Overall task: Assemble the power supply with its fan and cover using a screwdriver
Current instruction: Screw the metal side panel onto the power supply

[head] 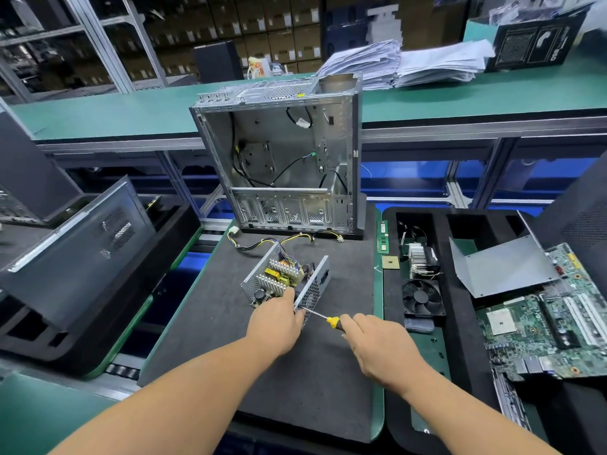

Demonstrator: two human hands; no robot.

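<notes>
Your power supply [285,280] sits open on the dark mat, just past the frame's centre toward 6 o'clock, its top off so the yellow-and-silver board shows, its perforated grille wall on the right side and its cable bundle trailing toward 11 o'clock. Your screwdriver [323,317], yellow and black at the handle, lies nearly level with its tip at the grille's near corner. The black fan [423,297] rests flat in the tray at 3 o'clock of the supply, and the bent grey metal cover [502,270] lies further out at 3 o'clock.
</notes>
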